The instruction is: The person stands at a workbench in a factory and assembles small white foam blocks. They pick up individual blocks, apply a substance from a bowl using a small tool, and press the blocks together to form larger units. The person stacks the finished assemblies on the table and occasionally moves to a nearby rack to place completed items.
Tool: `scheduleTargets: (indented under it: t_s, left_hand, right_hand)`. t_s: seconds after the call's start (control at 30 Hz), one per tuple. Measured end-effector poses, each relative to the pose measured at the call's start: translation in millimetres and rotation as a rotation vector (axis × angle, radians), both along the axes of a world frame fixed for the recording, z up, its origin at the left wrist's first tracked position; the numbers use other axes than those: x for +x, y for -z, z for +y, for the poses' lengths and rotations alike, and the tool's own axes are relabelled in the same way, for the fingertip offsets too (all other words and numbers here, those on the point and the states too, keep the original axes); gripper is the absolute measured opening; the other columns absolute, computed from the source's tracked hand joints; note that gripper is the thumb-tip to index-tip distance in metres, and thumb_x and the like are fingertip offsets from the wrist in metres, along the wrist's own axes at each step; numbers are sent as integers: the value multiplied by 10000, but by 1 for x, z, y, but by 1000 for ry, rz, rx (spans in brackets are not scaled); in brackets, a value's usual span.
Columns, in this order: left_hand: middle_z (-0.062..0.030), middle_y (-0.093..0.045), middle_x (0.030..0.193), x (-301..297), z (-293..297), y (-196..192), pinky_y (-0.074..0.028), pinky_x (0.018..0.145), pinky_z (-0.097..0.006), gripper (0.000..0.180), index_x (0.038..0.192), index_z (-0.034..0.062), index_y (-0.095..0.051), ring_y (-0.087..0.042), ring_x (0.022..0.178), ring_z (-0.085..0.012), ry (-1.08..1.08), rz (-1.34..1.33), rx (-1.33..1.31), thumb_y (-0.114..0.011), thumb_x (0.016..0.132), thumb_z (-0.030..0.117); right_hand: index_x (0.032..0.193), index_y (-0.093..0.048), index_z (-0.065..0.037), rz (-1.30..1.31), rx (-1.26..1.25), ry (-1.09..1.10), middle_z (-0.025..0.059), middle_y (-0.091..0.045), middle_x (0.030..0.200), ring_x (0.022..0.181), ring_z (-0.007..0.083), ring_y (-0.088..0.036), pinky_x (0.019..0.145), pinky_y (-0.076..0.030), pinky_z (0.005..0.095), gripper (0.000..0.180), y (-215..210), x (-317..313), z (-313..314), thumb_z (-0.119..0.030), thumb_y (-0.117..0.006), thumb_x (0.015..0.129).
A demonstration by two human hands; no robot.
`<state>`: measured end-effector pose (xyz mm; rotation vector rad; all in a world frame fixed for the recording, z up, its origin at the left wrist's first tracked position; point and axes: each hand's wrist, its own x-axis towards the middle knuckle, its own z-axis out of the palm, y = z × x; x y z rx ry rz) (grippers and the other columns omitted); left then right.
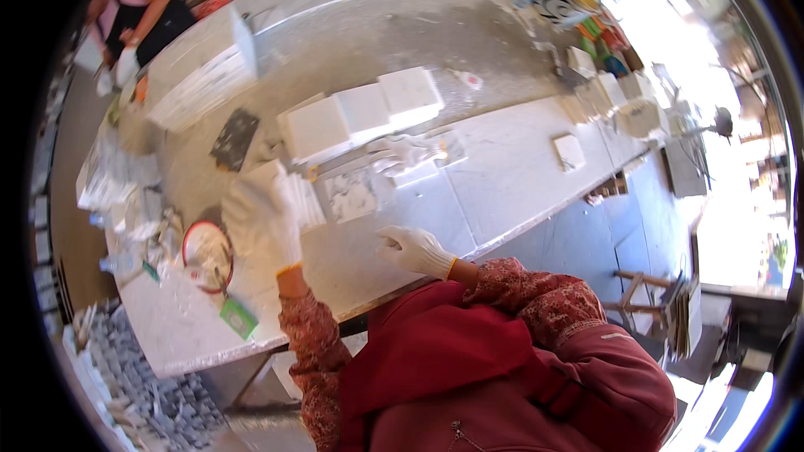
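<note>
My left hand (264, 211), in a white knitted glove, is smeared by motion beside a small stack of thin white tiles (305, 201); whether it grips one cannot be made out. Near the table's front edge, my right hand (416, 252), gloved too, is loosely curled with a gap between thumb and fingers and nothing seen in it. Beyond the hands, white tile stacks (364, 110) stand in a row. A white glove (404, 154) lies in front of them, next to a white tile with grey patches (352, 194).
Left of my left hand sit a red-rimmed bowl (186, 244) and a green card (239, 318). A dark rectangular slab (235, 139) and a large white stack (201, 75) lie farther left, near another person (142, 0). A single white tile (569, 152) lies at right.
</note>
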<state>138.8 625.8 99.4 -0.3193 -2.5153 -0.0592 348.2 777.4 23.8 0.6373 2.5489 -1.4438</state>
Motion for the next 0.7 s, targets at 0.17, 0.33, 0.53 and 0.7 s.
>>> scheduleTargets:
  t_s: [0.17,0.33,0.53,0.7]
  left_hand:
    - [-280,-514,1389,53,-4,-2,-403,1067,-533,606,1405,3,-487,-488,1269,-463,332,-23,292,-646,968,391]
    - [-256,-507,1420,116,-31,56,-375,1100,-515,575,1418,8,-492,-454,1320,-434,398,-284,303,-684,942,267]
    - [-226,-500,1446,169,0,76,-351,1122,-479,550,1405,-14,-516,-422,1358,-397,457,-742,420,-685,934,215]
    - [-217,-529,1420,209,76,64,-352,1125,-451,499,1376,-20,-546,-435,1352,-367,339,-939,592,-667,944,198]
  right_hand:
    - [1277,-656,-137,-149,48,366,120,-743,1072,991,317,-706,884,-548,407,464,9,92,89,-400,-646,895]
    - [1314,-614,-134,-189,484,839,171,-693,1173,1068,366,-658,917,-519,455,556,48,186,248,-438,-700,855]
    - [1529,-359,-114,-341,827,773,177,-508,1435,1274,410,-489,1056,-434,478,1058,68,252,400,-556,-802,676]
    - [1562,-292,-106,-576,611,604,233,-526,1386,1290,432,-485,1039,-444,509,1174,42,232,426,-579,-826,629]
